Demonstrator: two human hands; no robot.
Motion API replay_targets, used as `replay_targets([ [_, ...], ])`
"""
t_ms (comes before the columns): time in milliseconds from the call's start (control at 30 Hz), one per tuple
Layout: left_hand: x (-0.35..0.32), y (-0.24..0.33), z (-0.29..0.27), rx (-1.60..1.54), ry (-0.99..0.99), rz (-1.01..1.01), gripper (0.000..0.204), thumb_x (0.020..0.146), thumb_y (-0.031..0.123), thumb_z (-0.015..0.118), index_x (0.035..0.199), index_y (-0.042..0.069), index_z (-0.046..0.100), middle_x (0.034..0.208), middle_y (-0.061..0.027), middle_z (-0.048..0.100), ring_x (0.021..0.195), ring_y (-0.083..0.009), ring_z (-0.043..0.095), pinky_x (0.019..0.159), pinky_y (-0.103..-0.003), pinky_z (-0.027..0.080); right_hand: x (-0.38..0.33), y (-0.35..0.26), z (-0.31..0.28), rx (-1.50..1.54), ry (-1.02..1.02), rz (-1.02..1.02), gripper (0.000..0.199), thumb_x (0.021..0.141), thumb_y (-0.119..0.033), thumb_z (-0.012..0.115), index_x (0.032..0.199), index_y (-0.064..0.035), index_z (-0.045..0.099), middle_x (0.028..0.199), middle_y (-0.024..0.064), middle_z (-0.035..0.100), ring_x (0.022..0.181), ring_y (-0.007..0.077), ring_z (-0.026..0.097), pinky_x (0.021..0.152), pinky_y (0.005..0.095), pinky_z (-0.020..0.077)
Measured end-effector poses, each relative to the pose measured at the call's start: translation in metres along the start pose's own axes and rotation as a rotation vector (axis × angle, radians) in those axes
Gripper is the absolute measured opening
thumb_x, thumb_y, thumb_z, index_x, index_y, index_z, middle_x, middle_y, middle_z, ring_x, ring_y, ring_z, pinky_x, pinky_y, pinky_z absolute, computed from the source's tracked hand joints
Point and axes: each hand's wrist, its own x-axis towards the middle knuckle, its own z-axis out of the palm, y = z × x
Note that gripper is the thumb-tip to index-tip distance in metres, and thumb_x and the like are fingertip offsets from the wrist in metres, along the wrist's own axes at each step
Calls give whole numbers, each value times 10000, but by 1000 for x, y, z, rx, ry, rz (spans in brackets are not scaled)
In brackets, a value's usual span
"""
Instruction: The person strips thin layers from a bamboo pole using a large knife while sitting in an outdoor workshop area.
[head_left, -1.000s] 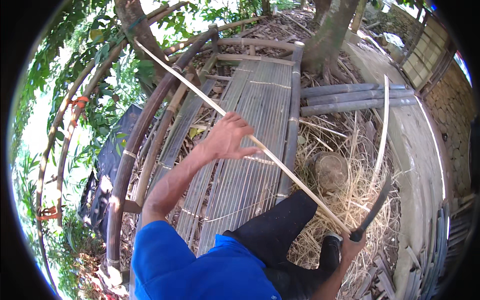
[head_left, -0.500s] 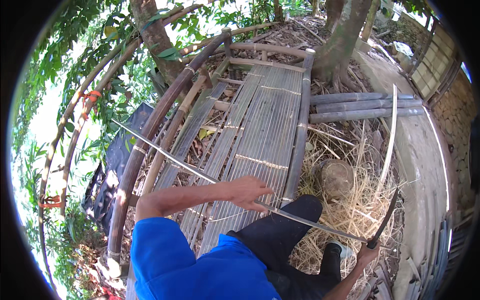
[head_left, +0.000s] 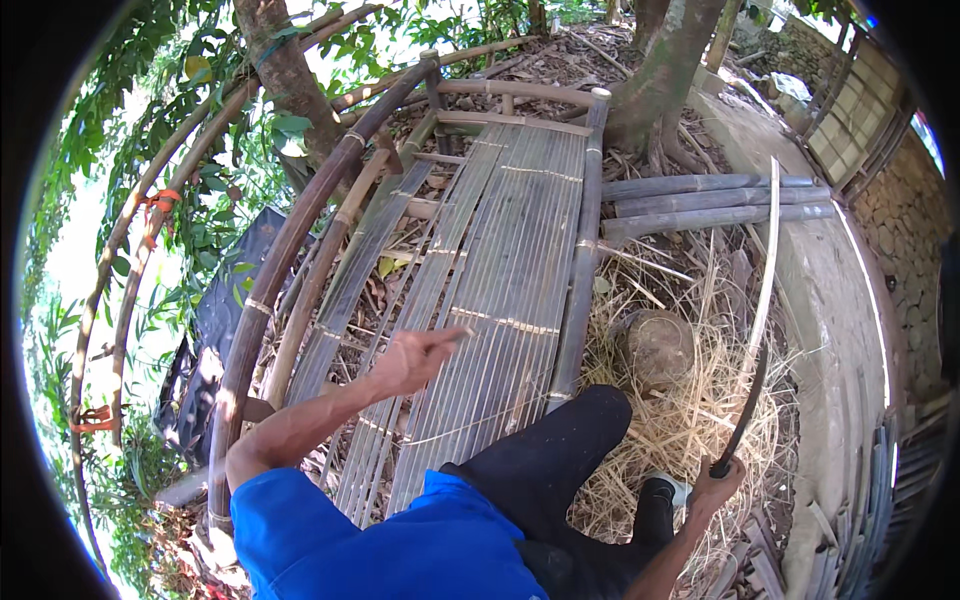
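Note:
My left hand (head_left: 408, 362) is raised over the slatted bamboo bench (head_left: 520, 250), fingers closed around a thin bamboo strip (head_left: 462, 333). One short end pokes out past the fingertips. Most of the strip is hidden along my forearm, and a blurred pale length (head_left: 185, 487) shows beyond my elbow at the left. Low on the right, my right hand (head_left: 716, 487) grips the black handle of a machete (head_left: 747, 415). Its dark, curved blade points up and away, apart from the strip. Straw-like bamboo shavings (head_left: 700, 440) lie beneath the machete.
A cut log block (head_left: 655, 348) stands among the shavings beside my knee. Behind it lie several grey bamboo poles (head_left: 720, 205). A long pale strip (head_left: 768, 270) slants up at the right, near a concrete ledge (head_left: 840, 330). A dark bamboo rail (head_left: 290, 240) borders the bench's left.
The strip that crossed from far left to the machete has been drawn left, off the blade. My left hand moved left and away from me. The machete dropped slightly lower and left.

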Motion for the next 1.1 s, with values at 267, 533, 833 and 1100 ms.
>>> replay_targets([
  [267, 73, -170, 17, -9, 662, -40, 390, 978, 176, 591, 1301, -36, 638, 845, -266, 712, 691, -216, 691, 630, -377, 509, -32, -81, 6, 128, -277, 242, 233, 821, -107, 786, 900, 22, 609, 713, 49, 603, 662, 138, 550, 652, 315, 488],
  [533, 173, -248, 47, -27, 747, -133, 397, 940, 232, 595, 1221, -37, 678, 880, -314, 691, 806, -370, 740, 702, -415, 549, -30, -95, 12, 67, -312, 137, 269, 819, -111, 791, 991, 40, 651, 743, 102, 668, 660, 173, 624, 667, 337, 525],
  [833, 223, -288, 65, -2, 758, -198, 352, 917, 245, 617, 1141, -3, 726, 830, -299, 695, 782, -385, 735, 671, -434, 570, -28, -114, 23, -3, -392, 155, 285, 805, -112, 809, 975, 44, 642, 749, 116, 667, 667, 199, 634, 682, 345, 529],
  [1100, 213, -241, 66, -15, 793, -122, 253, 923, 229, 599, 954, 11, 725, 733, -260, 677, 744, -420, 717, 627, -464, 558, -24, -129, 30, -51, -413, 141, 239, 819, -94, 783, 963, 40, 646, 729, 74, 639, 681, 151, 585, 689, 335, 511],
])
